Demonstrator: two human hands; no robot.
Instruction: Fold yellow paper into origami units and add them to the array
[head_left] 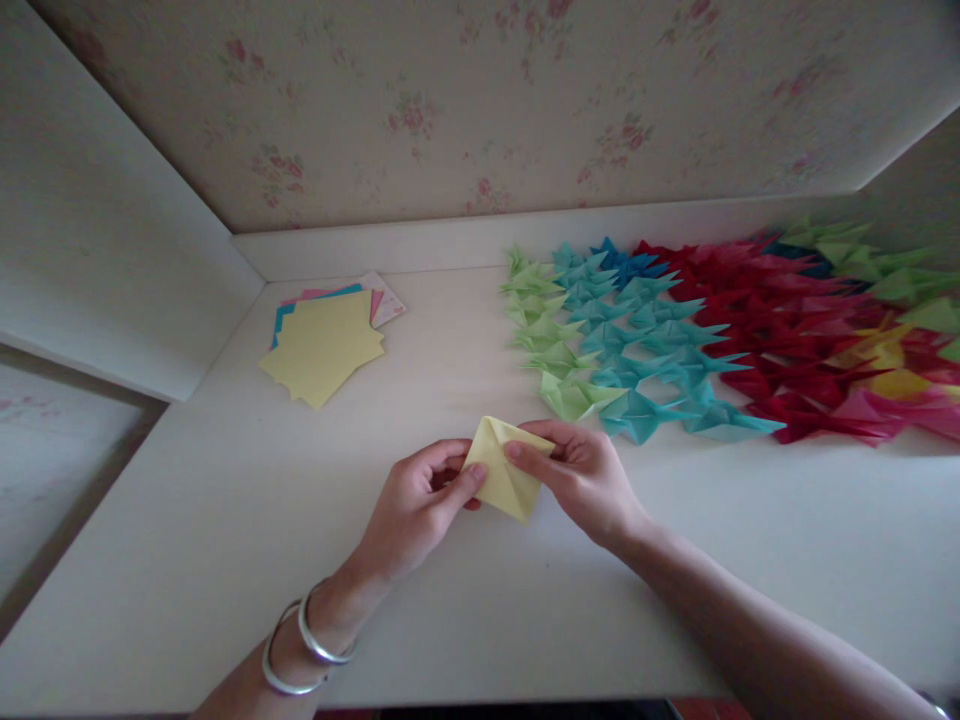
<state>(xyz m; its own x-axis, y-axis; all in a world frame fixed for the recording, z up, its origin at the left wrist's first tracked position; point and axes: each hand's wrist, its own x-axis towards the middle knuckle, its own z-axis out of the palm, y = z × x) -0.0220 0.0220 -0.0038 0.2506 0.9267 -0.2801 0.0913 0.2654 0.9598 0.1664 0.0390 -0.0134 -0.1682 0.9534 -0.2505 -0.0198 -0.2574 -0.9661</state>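
A small folded square of yellow origami paper is held between both hands, above the near middle of the white table. Creases run across its face. My left hand pinches its left corner, thumb on top and fingers curled beneath. On the right side, my right hand grips it with the thumb pressed on the upper face and the fingers behind. The fingertips under the paper are partly hidden.
Rows of folded paper cranes, green, turquoise and red, cover the table's right side. A fanned stack of paper sheets, yellow uppermost, lies at back left. A floral-papered wall rises behind the white table.
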